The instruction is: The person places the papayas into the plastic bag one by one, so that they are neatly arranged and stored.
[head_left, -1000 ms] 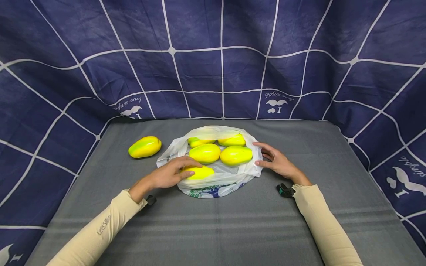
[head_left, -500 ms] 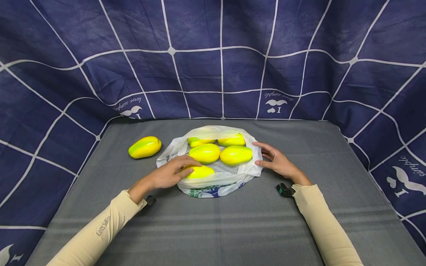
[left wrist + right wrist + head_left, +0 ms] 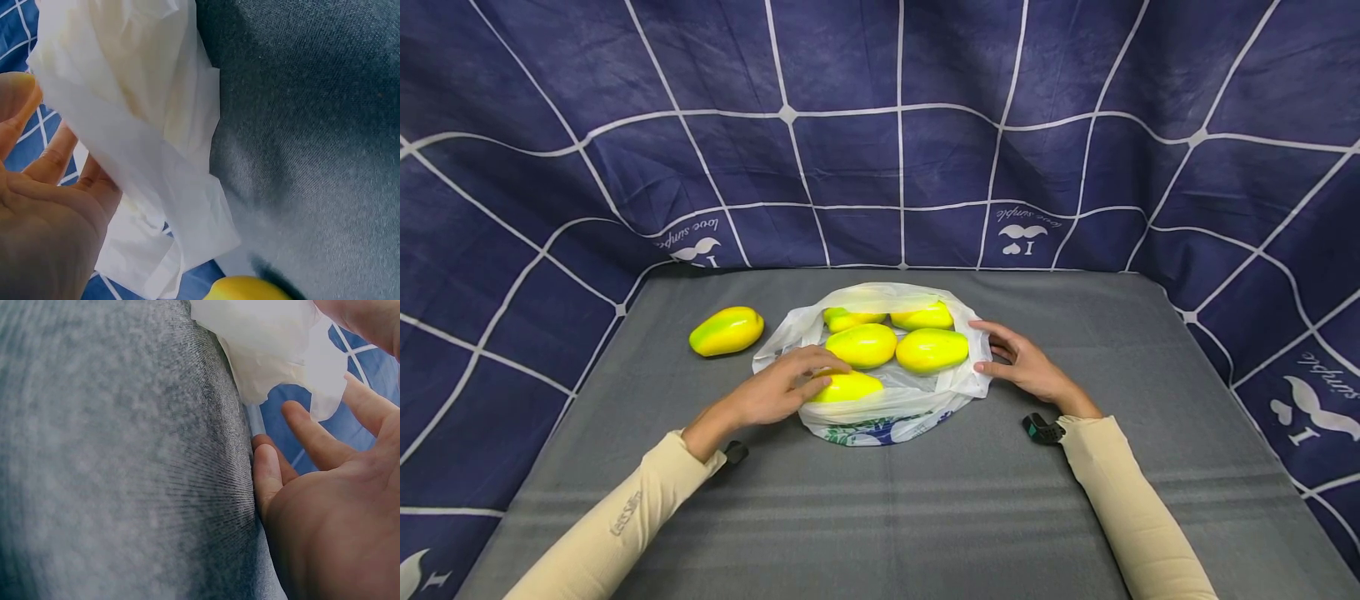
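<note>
A white plastic bag (image 3: pixel 917 406) with a green and blue print lies with its mouth spread, several yellow-green mangoes inside. My left hand (image 3: pixel 778 390) reaches over the bag's left side, its fingertips at the left end of the front mango (image 3: pixel 850 386). In the left wrist view, the fingers of that hand (image 3: pixel 56 194) look loose behind the white plastic. At the right rim, my right hand (image 3: pixel 1026 362) touches the bag with thumb and fingers apart; the right wrist view shows this hand (image 3: pixel 337 481) with relaxed fingers. Another mango (image 3: pixel 727 332) lies outside, left of the bag.
A grey cloth (image 3: pixel 895 517) covers the table. Blue curtain fabric (image 3: pixel 850 158) with white grid lines hangs behind it and on both sides. Dark wrist devices (image 3: pixel 1043 429) sit at both cuffs.
My left hand has drawn back slightly to the left, so more of the front mango shows. The right hand, the bag and the outside mango stay where they were.
</note>
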Available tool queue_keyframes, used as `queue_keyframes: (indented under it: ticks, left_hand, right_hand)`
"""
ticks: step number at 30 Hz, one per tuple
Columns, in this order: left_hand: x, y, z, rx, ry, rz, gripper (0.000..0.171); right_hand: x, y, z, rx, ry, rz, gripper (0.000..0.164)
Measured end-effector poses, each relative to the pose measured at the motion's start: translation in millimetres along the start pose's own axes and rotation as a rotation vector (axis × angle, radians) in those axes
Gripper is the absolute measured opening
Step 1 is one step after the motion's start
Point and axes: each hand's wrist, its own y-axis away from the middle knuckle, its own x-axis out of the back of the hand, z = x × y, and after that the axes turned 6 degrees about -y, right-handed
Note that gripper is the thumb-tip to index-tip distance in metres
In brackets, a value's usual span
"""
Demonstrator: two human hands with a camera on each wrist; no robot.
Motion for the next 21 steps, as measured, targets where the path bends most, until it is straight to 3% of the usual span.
queue_keyframes:
  ticks: [4, 10, 15, 18, 21]
  left_hand:
    - [6.7, 3.9, 0.8, 0.026, 0.014, 0.037, 0.033]
    - [25.5, 9.0, 3.6, 0.004, 0.030, 0.143, 0.034]
    - [47.1, 16.2, -1.9, 0.068, -0.036, 0.305, 0.033]
    - [60.8, 21.0, -11.4, 0.118, -0.084, 0.410, 0.034]
    - [71.7, 26.2, -24.5, 0.179, -0.092, 0.469, 0.037]
  right_hand:
    - [0, 0, -1, -0.004, 0.008, 0.003, 0.072]
    - [-1, 1, 0, 0.006, 0.014, 0.005, 0.071]
    - [-1, 1, -1, -0.001, 0.003, 0.006, 0.071]
    - [-1, 1, -1, -0.001, 0.009, 0.004, 0.071]
    - [-1, 1, -1, 0.004, 0.009, 0.002, 0.071]
